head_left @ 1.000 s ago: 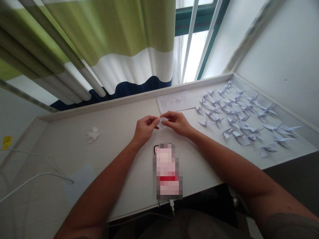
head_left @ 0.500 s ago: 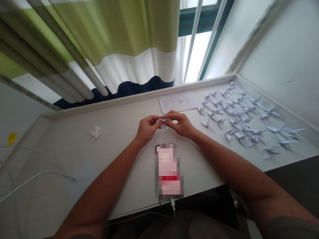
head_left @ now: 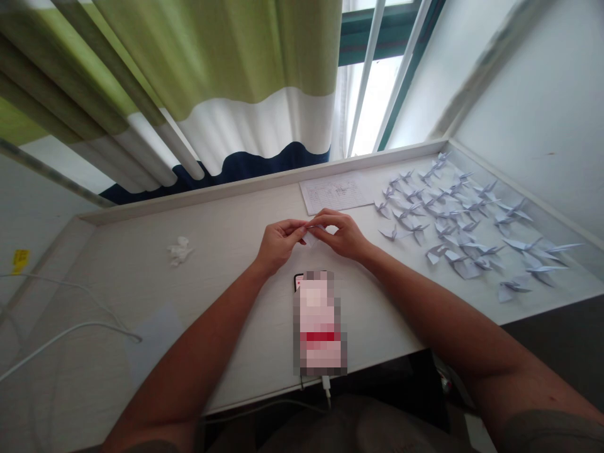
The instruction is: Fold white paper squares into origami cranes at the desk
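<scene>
Between my two hands is a small piece of folded white paper (head_left: pixel 311 236), partly covered by my fingers. My left hand (head_left: pixel 282 242) pinches its left side between thumb and fingertips. From the other side my right hand (head_left: pixel 340 234) grips the paper, thumb below and fingers curled over the top. The fingertips of both hands meet at its upper edge. Just nearer to me lies a phone (head_left: pixel 321 327) with its screen blurred out. To the right, several folded white paper cranes (head_left: pixel 453 220) stand in a spread-out group.
A printed sheet or booklet (head_left: pixel 335 192) lies beyond my hands. Crumpled white paper (head_left: pixel 180 251) sits on the left of the desk (head_left: pixel 226 220), and a flat white sheet (head_left: pixel 155 343) is near my left forearm. White cables (head_left: pixel 94 325) cross the left side; another plugs into the phone.
My fingers have shifted slightly on the folded paper, and the right fingertips sit closer to the left ones. Less of its top shows. The rest stays in place.
</scene>
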A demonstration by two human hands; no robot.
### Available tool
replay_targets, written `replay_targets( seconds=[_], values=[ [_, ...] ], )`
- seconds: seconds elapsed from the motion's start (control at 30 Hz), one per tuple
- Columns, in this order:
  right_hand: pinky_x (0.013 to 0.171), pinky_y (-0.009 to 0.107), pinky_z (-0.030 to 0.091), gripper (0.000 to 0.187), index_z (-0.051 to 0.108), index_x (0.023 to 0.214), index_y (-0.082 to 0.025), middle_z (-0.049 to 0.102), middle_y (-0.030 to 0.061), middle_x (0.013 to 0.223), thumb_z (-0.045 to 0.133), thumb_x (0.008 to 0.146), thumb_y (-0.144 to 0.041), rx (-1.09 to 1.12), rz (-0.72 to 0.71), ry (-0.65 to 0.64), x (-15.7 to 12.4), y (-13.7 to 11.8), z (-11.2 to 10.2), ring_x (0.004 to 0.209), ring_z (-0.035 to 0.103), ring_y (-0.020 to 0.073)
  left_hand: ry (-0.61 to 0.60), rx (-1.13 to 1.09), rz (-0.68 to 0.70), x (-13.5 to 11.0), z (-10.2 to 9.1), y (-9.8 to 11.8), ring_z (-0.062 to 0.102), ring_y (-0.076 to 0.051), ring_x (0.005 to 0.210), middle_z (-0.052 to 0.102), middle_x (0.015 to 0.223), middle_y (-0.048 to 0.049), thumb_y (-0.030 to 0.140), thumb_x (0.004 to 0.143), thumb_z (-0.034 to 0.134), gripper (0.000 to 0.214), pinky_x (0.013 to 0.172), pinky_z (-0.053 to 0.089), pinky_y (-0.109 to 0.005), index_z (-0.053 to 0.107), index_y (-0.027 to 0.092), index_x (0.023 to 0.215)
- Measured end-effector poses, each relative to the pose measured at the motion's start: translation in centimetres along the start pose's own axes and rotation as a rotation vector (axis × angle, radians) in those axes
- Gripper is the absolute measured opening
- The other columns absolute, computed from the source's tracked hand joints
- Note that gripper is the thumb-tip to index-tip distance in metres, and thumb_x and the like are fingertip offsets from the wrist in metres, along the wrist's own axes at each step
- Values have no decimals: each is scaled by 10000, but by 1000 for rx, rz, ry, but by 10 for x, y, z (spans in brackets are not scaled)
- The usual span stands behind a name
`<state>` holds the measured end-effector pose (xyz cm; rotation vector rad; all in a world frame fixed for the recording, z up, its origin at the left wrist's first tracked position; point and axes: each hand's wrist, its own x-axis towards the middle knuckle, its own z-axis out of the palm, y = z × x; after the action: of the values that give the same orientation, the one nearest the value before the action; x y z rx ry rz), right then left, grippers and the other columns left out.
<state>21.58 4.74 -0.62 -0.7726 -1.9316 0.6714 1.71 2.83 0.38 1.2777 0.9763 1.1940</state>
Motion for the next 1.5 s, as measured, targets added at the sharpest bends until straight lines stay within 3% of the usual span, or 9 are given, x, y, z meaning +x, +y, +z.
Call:
replay_targets(
  seconds=[0.2,0.27,0.4,0.57,0.77,0.93,1.13,1.27,1.5],
  values=[
    [826,356,577,201,850,1052,-242,773,71,992,697,1004,-363,-28,-41,-37,-1,-1,-4,874,724,203,26,-30,-57,2,-1,-1,714,-175,754,799,822,-77,505,751,900,377,714,601,-306,817,144,819],
    [833,360,578,214,845,987,-234,777,71,981,701,1000,-392,-9,-25,-37,0,-3,-4,869,725,203,33,-12,-62,1,-1,0,710,-171,739,798,804,-71,480,729,921,387,709,590,-299,821,141,887],
    [814,359,592,226,796,909,-222,789,53,922,731,960,-433,85,134,19,0,-4,2,838,714,195,49,39,-32,-2,1,0,677,-149,673,784,747,-40,410,778,883,393,665,545,-272,809,146,1059],
    [774,355,598,282,795,907,-195,818,62,889,811,864,-473,158,315,35,0,0,11,795,727,199,113,106,40,-3,1,-5,616,-120,607,761,731,-24,399,842,814,309,579,465,-242,793,154,1028],
    [744,341,582,283,812,832,-202,817,60,845,819,855,-484,139,293,103,2,-2,9,768,718,196,106,73,46,-1,2,-7,701,-158,728,779,769,-36,480,838,839,378,748,585,-297,810,153,1025],
    [731,333,565,333,822,835,-190,816,66,831,858,806,-520,207,353,127,4,-4,8,758,707,194,115,51,38,-2,4,-5,735,-184,788,812,855,-66,520,752,921,423,772,606,-320,816,159,948],
    [762,335,604,519,794,816,-172,777,57,789,743,867,-686,446,440,78,5,-1,7,759,712,179,181,19,40,1,4,-7,742,-192,761,810,834,-68,551,727,930,468,747,633,-340,800,145,922],
    [755,330,593,441,799,827,-171,778,53,790,829,812,-610,420,431,89,6,-2,4,743,699,170,198,29,35,0,5,-7,741,-195,753,795,795,-56,572,739,916,480,737,646,-343,797,142,916],
    [682,305,535,278,811,805,-169,792,52,780,807,801,-447,337,442,79,7,-4,1,700,663,156,187,31,30,-3,8,-7,729,-186,720,777,749,-45,588,744,914,493,718,654,-337,799,140,916]
  ],
)
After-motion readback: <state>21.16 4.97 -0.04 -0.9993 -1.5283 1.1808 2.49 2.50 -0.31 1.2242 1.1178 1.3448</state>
